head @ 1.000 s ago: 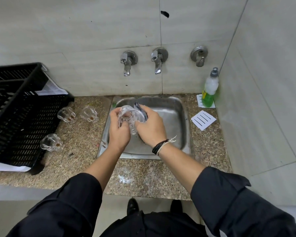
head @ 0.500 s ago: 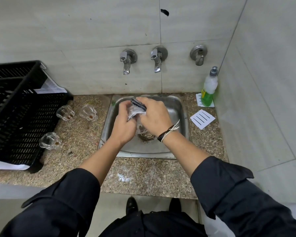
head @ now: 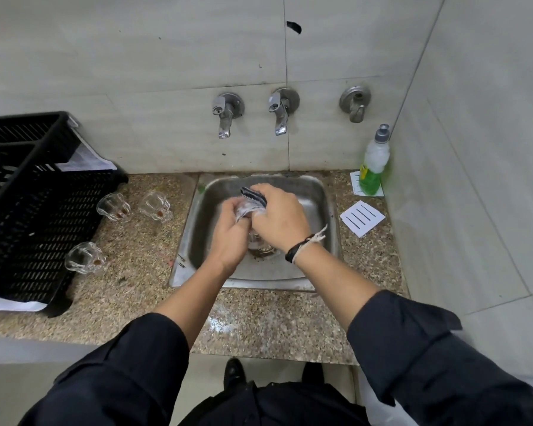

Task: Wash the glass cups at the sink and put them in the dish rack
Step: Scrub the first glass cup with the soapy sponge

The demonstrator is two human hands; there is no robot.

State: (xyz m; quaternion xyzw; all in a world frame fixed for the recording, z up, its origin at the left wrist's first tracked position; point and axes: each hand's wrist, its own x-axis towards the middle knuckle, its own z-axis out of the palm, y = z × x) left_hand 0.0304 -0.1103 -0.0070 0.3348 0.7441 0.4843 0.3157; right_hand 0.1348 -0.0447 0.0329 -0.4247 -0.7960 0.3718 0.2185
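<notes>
Over the steel sink [head: 320,210], my left hand [head: 228,235] grips a clear glass cup [head: 243,210], mostly hidden between both hands. My right hand [head: 279,219] holds a dark scrub pad [head: 253,195] against the cup's top. Three more glass cups lie on their sides on the granite counter left of the sink: one [head: 113,206], a second [head: 156,206], and a third [head: 83,256] nearer the front. A black plastic dish rack [head: 28,210] stands at the far left with no cups visible in it.
Three wall taps [head: 225,113] [head: 280,110] [head: 354,103] hang above the sink; no water visibly runs. A green dish soap bottle [head: 374,162] stands in the right corner beside a white lined card [head: 362,216]. Tiled walls close the back and right.
Both hands with the cup and pad have moved away from me, deeper over the sink. The pad now sits on top of the cup.
</notes>
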